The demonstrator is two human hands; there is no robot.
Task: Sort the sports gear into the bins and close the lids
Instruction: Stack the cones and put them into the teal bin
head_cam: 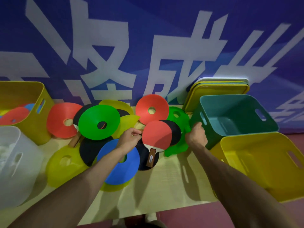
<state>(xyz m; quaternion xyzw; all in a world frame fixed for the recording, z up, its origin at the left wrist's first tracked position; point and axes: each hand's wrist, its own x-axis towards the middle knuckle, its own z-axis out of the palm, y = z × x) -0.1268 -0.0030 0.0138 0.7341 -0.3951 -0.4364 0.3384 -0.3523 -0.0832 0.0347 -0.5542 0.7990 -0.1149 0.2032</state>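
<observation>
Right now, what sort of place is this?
Likely a sports or event venue: large blue banner with white characters, flat green plastic marker disc and red-faced wooden table-tennis paddle.

The white bin (pixel 14 162) runs off the left edge, contents blurred; a blue cone (pixel 128 171) half hides a black paddle (pixel 88 150).

The left hand (pixel 130 139) is pinching the left edge of the red paddle (pixel 156 137), which is lying between the two hands. The right hand (pixel 196 135) is curling against the near corner of the green bin (pixel 213 139); whether it is gripping, I cannot tell. A blue cone (pixel 125 171) is lying under the left forearm, and a green cone (pixel 92 127) is resting just left of that hand. A yellow bin (pixel 263 178) is standing right of the right forearm.
</observation>
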